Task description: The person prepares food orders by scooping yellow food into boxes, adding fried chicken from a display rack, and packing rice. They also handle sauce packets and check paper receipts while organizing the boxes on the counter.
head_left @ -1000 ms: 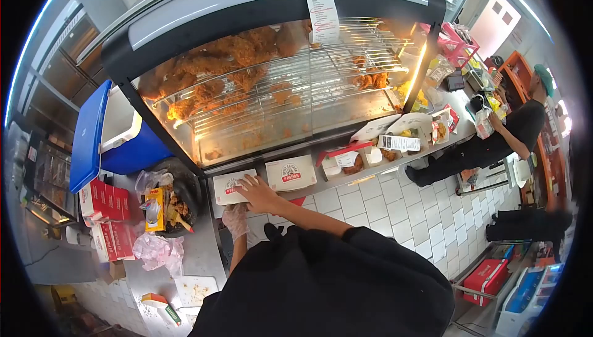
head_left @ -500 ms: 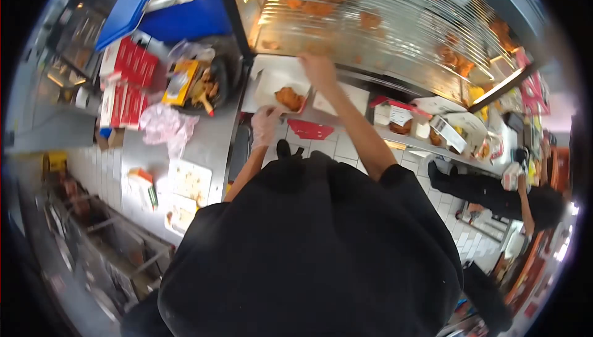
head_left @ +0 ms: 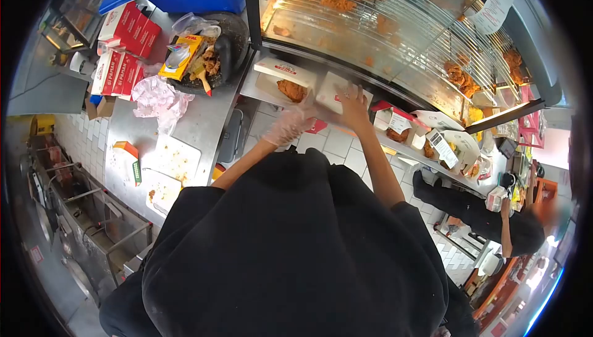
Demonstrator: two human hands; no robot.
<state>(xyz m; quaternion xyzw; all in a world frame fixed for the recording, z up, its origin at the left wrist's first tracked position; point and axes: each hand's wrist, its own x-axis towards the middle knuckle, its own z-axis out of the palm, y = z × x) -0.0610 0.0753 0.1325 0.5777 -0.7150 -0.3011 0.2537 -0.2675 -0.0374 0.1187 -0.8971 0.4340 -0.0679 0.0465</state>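
A piece of fried chicken (head_left: 291,91) lies in an open white takeaway box (head_left: 278,69) on the narrow counter below the display cabinet. My left hand (head_left: 290,125), in a clear plastic glove, is at the front right corner of this box; its fingertips are blurred, so its grip cannot be made out. To the right sits a second white box (head_left: 330,89) with a small red print. Bare and with fingers spread, my right hand (head_left: 354,110) rests over the right part of that second box.
A heated glass cabinet (head_left: 370,47) with fried chicken on racks stands ahead. Several filled boxes (head_left: 445,152) line the counter to the right, where a person in black (head_left: 482,207) stands. Left, a steel table (head_left: 133,145) holds red cartons, a black bowl and stained white trays.
My right hand has moved from the back of the chicken box onto the second white box. My left hand has shifted right along the front. The chicken box's printed flap now faces me.
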